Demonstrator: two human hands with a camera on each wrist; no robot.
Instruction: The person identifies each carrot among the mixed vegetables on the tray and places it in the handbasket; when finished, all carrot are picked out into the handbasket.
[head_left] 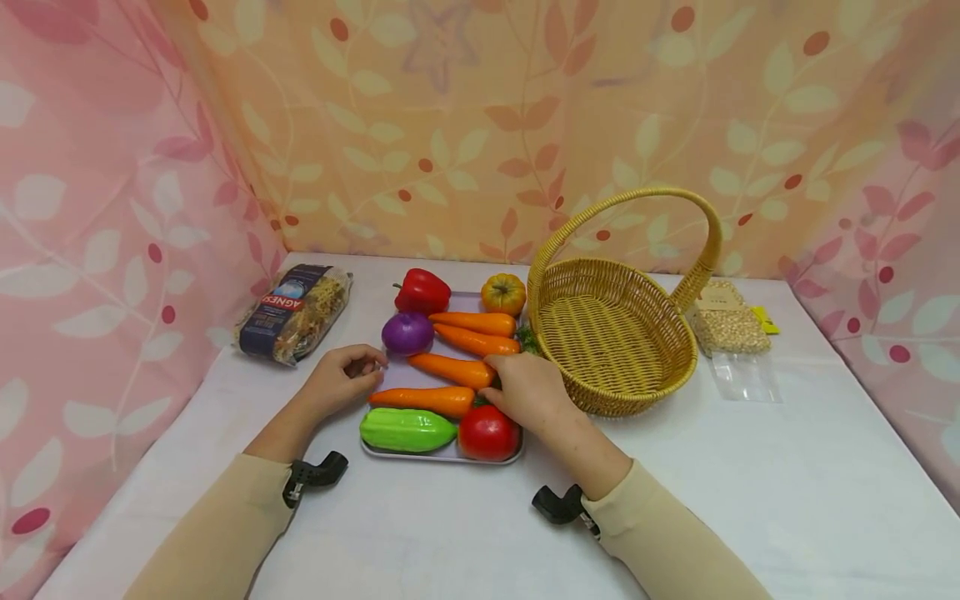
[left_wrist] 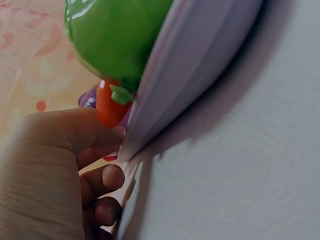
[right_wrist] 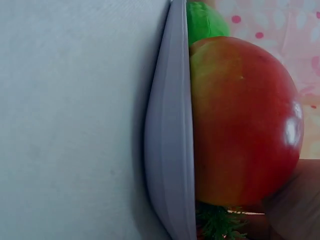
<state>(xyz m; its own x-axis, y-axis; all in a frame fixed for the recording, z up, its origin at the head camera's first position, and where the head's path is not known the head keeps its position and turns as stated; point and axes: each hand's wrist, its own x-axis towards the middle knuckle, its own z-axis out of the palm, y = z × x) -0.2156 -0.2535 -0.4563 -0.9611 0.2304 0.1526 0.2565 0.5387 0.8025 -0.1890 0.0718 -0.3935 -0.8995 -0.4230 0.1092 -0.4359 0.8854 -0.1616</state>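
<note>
A pale lilac tray (head_left: 442, 457) holds several orange carrots with green tops, a green ridged gourd-like vegetable (head_left: 407, 430), a red tomato (head_left: 489, 433), a purple onion (head_left: 407, 333), a red bell pepper (head_left: 422, 291) and a small orange pumpkin (head_left: 503, 294). At the tray's left side is my left hand (head_left: 342, 382), fingers loosely curled with nothing in them, close against the rim in the left wrist view. My right hand (head_left: 534, 395) grips the leafy end of a carrot (head_left: 453, 370), thumb and forefinger on either side. That end is hidden under the hand; the tomato sits just in front.
A round wicker basket (head_left: 693, 367) with a tall handle stands right of the tray, close to the right hand. Left of the tray lies a bag of pasta (head_left: 294, 313). Beyond the basket is a clear bag of pale grains (head_left: 727, 321). Patterned cloth walls enclose the white table.
</note>
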